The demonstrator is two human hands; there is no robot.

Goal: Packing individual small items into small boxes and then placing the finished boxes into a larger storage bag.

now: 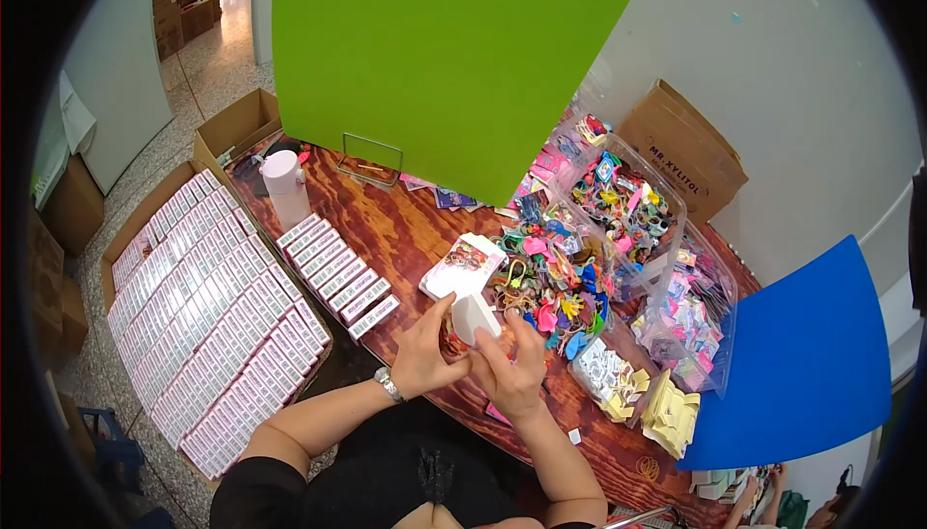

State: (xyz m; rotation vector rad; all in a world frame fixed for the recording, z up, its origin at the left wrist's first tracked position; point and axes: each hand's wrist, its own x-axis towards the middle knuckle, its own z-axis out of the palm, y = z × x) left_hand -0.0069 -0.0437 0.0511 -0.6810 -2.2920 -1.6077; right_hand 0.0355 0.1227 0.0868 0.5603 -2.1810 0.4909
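Note:
Above the near edge of the table, a small white carton with a rounded flap stands upright between my hands. My left hand grips its left side, thumb stretched toward the right. On its lower right, the fingers of my right hand are closed against it. Just beyond lies a white pack with a colourful printed top, partly overlapped by the carton. Next to my right fingers spreads a heap of small coloured trinkets. What the carton contains is hidden from me.
At left, a large cardboard box holds rows of pink-and-white cartons, beside another row on the table. A pale pink bottle stands behind. Green and blue panels flank clear plastic bins. Another person's hands show lower right.

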